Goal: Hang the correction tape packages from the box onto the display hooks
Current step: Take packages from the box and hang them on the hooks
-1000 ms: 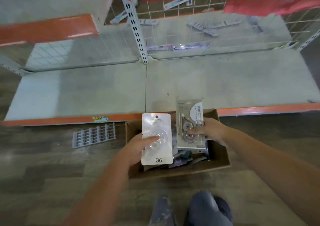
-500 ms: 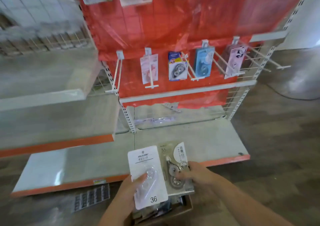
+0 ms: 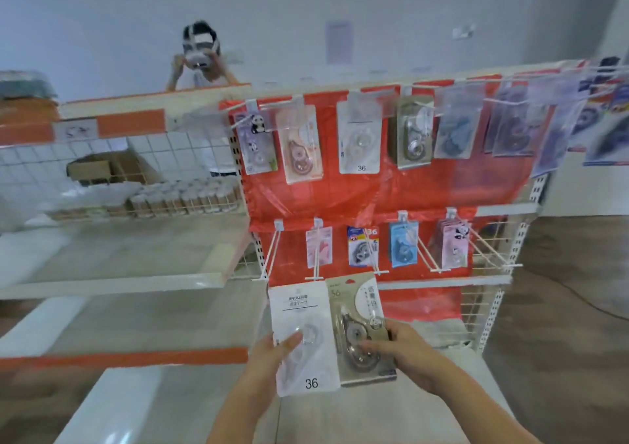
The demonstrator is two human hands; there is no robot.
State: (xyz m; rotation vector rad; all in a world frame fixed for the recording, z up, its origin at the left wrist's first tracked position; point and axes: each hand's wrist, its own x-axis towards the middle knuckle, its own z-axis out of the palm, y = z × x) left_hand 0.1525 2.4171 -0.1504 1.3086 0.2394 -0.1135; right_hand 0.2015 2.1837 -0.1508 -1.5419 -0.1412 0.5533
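My left hand (image 3: 269,358) grips a white correction tape package (image 3: 301,307) marked 36, thumb across its front. My right hand (image 3: 405,351) holds a grey-beige correction tape package (image 3: 357,302) beside it, the two cards touching. Both are held upright in front of the red display panel (image 3: 425,191). Two rows of hooks carry hanging packages: a matching white one (image 3: 359,137) and a matching grey one (image 3: 412,133) hang in the upper row. The lower row has an empty hook (image 3: 270,256) at its left end. The box is out of view.
Grey shelves (image 3: 136,256) with orange edges stand to the left, holding small bottles (image 3: 183,198) and a cardboard box (image 3: 98,167) behind a wire grid. A person (image 3: 200,59) stands behind the shelving. Wire hooks (image 3: 490,249) jut out at the lower right. Wooden floor lies to the right.
My view rose from the box on the floor to the display. Both hands lifted their packages out of the box and up toward the hooks.
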